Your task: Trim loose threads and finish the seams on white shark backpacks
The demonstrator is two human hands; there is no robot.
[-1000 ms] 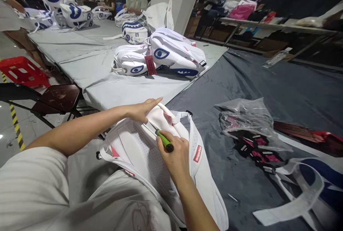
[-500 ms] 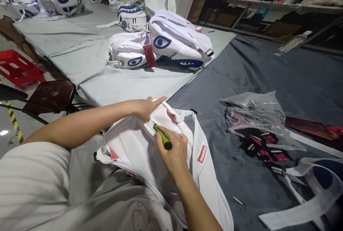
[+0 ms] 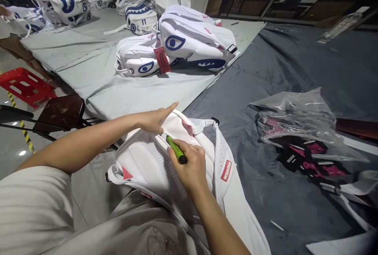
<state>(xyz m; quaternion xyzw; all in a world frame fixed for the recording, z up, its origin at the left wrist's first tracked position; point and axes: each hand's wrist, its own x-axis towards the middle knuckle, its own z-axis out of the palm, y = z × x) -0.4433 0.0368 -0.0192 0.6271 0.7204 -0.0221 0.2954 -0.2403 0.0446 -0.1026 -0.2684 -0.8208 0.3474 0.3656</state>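
A white backpack (image 3: 147, 160) with red tags lies back-side up across my lap and the table's front edge. My left hand (image 3: 155, 119) presses flat on its top, near the carry handle, fingers pointing right. My right hand (image 3: 189, 166) grips a green-handled tool (image 3: 176, 149) whose tip is pushed in at the seam just under my left hand. One shoulder strap (image 3: 226, 168) with a red label runs down the right side of the backpack.
Two finished white backpacks (image 3: 177, 52) with blue eyes and teeth lie on the grey sheet ahead, more farther back left. A clear plastic bag (image 3: 295, 117) over pink-and-black tags sits on the dark cloth to the right. A red stool (image 3: 25, 87) and a dark chair (image 3: 59, 111) stand at left.
The tool's tip has slid deeper into the seam and its metal shaft no longer shows. The view has tilted down a little; both hands stay on the backpack.
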